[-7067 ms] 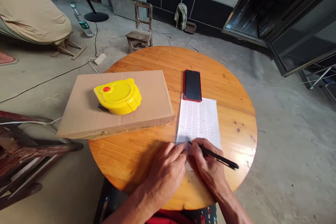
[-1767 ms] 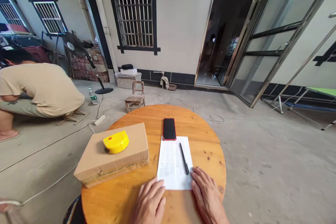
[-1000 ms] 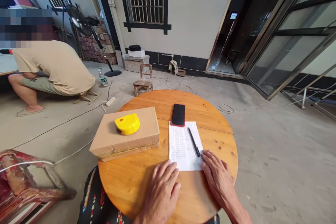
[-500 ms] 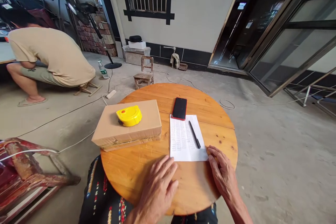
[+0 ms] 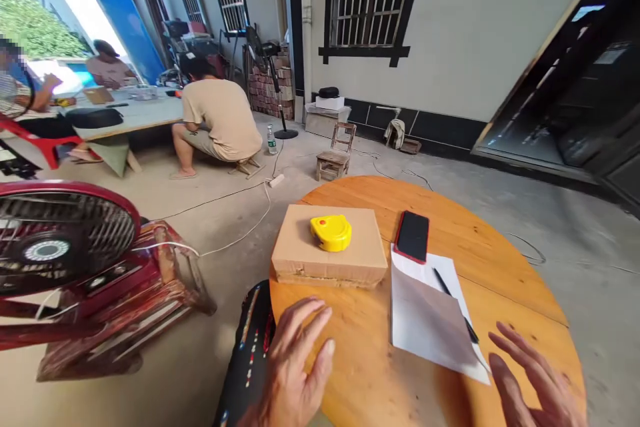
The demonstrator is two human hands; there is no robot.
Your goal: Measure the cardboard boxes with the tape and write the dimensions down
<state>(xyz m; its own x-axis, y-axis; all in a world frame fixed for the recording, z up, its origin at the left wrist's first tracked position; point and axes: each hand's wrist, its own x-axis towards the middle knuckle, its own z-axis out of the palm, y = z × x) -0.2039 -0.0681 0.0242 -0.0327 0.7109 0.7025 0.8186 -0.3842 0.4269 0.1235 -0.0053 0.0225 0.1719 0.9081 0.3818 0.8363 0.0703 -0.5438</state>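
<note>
My left hand hovers with fingers apart by the near left edge of the round wooden table, just in front of the cardboard box. On that box rests a yellow tape measure. My right hand is open beside the lower right corner of the white paper; whether its thumb touches the sheet I cannot tell. The paper's upper part curls up in shade, and its writing is out of sight. A black pen shows at both ends, its middle covered. A red-edged phone lies at the paper's top.
A red fan stands on a worn wooden chair to my left. Beyond the table is a small wooden chair. A person in a beige shirt squats by a long table, with other people behind. Cables cross the floor.
My view has swung left, bringing the fan and more people in. Both hands have lifted from the table with fingers spread. The paper, flat before, now curls over the pen.
</note>
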